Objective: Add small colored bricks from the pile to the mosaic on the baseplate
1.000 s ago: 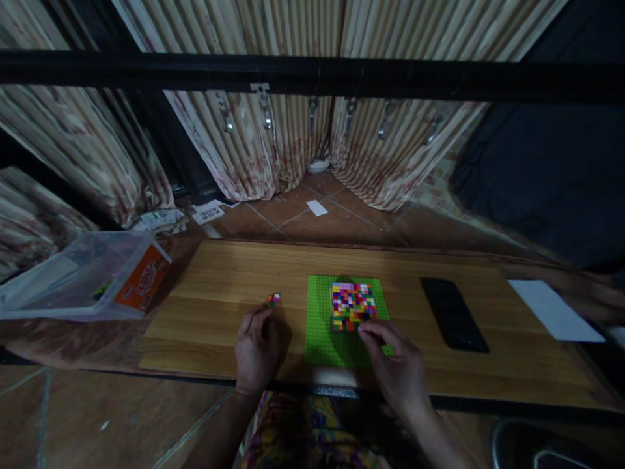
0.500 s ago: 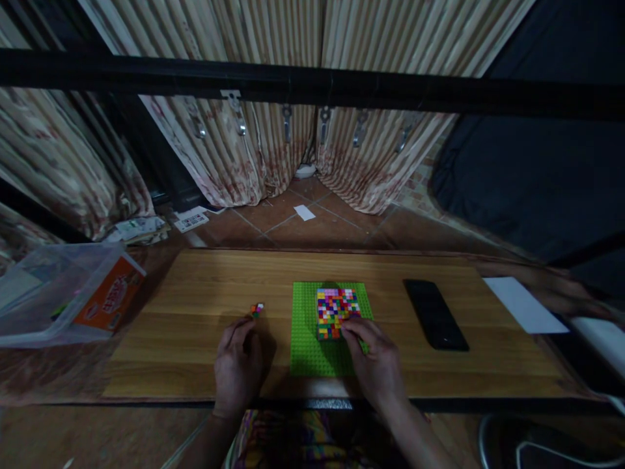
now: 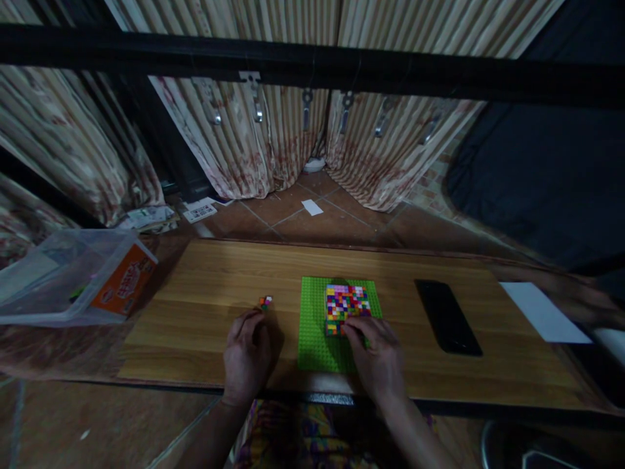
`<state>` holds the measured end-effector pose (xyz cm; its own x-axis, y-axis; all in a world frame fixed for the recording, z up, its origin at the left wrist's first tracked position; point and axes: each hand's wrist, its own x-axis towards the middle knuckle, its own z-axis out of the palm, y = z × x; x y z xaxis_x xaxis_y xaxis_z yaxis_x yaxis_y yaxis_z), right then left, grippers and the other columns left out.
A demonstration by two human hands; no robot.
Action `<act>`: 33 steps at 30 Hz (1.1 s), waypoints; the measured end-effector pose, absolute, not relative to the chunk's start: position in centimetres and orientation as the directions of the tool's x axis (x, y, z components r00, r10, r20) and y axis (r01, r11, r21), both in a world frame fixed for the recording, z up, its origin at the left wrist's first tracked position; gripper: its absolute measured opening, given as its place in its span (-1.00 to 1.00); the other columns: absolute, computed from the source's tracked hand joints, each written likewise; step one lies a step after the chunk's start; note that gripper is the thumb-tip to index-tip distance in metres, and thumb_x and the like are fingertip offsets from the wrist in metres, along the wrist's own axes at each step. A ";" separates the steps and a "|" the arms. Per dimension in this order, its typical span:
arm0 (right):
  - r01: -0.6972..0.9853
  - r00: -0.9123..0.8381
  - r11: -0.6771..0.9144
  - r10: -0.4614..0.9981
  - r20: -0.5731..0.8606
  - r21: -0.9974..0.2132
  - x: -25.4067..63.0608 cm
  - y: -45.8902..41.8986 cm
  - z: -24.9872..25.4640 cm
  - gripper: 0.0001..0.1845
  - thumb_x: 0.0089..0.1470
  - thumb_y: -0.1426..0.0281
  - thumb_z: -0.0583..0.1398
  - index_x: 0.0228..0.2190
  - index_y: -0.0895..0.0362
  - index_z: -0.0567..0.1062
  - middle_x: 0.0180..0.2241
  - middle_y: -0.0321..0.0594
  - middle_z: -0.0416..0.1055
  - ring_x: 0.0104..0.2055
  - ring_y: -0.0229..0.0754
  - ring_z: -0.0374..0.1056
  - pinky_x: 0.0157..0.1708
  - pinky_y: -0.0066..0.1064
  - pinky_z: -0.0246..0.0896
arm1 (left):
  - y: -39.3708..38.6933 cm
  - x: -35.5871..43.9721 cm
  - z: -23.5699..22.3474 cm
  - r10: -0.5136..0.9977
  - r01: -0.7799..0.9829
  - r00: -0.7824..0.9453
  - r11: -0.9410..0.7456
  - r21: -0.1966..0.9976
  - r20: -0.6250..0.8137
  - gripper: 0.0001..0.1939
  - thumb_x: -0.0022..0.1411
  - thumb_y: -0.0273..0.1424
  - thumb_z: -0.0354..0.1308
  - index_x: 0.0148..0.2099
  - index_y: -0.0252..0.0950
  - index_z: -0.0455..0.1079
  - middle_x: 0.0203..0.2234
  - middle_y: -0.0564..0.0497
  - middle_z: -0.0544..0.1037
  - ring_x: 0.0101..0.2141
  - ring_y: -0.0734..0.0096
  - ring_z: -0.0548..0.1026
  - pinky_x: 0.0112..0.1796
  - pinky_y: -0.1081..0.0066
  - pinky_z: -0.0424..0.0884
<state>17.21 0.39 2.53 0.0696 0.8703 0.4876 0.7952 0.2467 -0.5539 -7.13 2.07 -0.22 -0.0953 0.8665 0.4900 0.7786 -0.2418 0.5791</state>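
Note:
A green studded baseplate (image 3: 312, 339) lies on the wooden table, bearing a square block of small multicoloured toy bricks (image 3: 344, 301). My right hand (image 3: 378, 355) is at the block's near right corner, thumb and forefinger pinched together on its top. Whatever is between those fingertips is too small to make out. To the left of the baseplate, my left hand (image 3: 247, 355) rests on the table with its fingers curled in. Just beyond its fingertips sits a little cluster of loose toy bricks (image 3: 265, 301). The left fingertips are dim, and anything in them is hidden.
A black phone (image 3: 448, 317) lies on the wooden table (image 3: 205, 273) right of the baseplate. White paper (image 3: 544, 312) is at the right end. A clear plastic bin (image 3: 63, 319) with an orange label stands left of the table. A dark bar with hooks (image 3: 312, 55) crosses above.
The whole view has shifted slightly, so the table appears further right. Both hands keep nearly the same places, the right fingers still pinched at the block's near right corner.

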 end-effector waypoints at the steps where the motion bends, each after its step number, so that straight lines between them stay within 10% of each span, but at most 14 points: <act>1: 0.798 0.071 0.244 0.870 0.488 -0.551 17.2 0.4 2.5 -0.93 0.15 0.37 0.23 -0.34 0.05 0.55 -0.32 -0.26 0.56 -0.27 -0.15 0.43 -0.19 -0.27 0.29 | 2.1 -7.2 -0.3 0.869 0.780 -0.094 -0.239 0.579 0.485 -0.81 0.25 -0.42 0.04 -0.12 -0.30 0.39 -0.16 -0.15 0.51 -0.10 0.22 0.49 -0.05 0.20 0.46; 33: 0.621 0.285 0.059 0.912 0.296 -0.781 17.4 1.1 3.5 -0.86 0.06 0.29 0.24 -0.45 0.05 0.58 -0.41 -0.24 0.50 -0.36 -0.16 0.41 -0.32 -0.34 0.30 | 2.0 -7.1 -0.3 0.871 0.774 -0.101 -0.234 0.588 0.481 -0.84 0.25 -0.42 0.04 -0.14 -0.28 0.41 -0.16 -0.13 0.52 -0.09 0.24 0.49 -0.02 0.20 0.45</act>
